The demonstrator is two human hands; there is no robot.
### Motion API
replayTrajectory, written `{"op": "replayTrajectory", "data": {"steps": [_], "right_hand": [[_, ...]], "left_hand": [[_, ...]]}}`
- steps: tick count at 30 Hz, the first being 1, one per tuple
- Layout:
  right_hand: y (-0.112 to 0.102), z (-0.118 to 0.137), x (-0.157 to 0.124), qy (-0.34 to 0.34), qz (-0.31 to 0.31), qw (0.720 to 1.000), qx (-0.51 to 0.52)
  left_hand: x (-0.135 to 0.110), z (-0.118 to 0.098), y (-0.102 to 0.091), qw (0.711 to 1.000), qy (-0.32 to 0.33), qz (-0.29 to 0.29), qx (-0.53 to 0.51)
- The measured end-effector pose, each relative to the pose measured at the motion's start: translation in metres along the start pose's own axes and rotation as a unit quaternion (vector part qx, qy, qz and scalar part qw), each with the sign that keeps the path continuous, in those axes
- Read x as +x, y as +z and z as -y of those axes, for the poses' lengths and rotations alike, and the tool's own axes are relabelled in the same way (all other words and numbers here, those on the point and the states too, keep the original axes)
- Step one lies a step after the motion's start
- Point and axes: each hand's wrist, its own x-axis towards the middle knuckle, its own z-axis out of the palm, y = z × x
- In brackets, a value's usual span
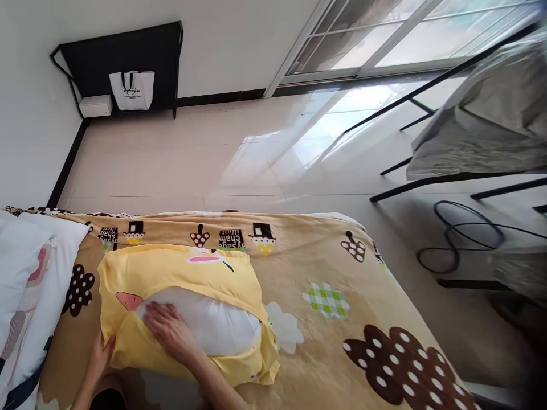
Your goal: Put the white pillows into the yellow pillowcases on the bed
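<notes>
A yellow pillowcase (145, 265) with a carrot and pink print lies on the bed. Through its long opening shows a white pillow (209, 322), partly covered by the yellow cloth. My left hand (101, 352) grips the case's near left corner, thumb on top and the other fingers mostly hidden. My right hand (171, 330) rests on the white pillow at the left end of the opening, fingers stretched out and pressing on it, with nothing grasped.
A tan patterned blanket (294, 256) covers the bed. White bedding (64, 239) lies at the left. Beyond are a tiled floor (183, 159), a black stand (92, 62) with a white bag (139, 94) and box (96, 106), a plastic-covered rack (482, 119) and a coiled cable (448, 228).
</notes>
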Motion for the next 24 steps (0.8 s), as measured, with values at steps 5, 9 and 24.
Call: {"op": "replayTrajectory", "data": {"steps": [5,9,24], "right_hand": [[0.009,-0.026,0.043,0.046,0.109,0.993,0.025],[-0.009,-0.028,0.025,0.023,0.109,0.994,0.017],[0.0,0.016,0.076,-0.045,0.092,0.993,-0.053]], "left_hand": [[0.01,-0.007,-0.011,0.997,-0.056,-0.06,-0.008],[0.011,-0.01,0.002,0.986,-0.091,-0.119,-0.069],[0.068,-0.167,-0.013,0.948,0.176,-0.207,0.165]]}}
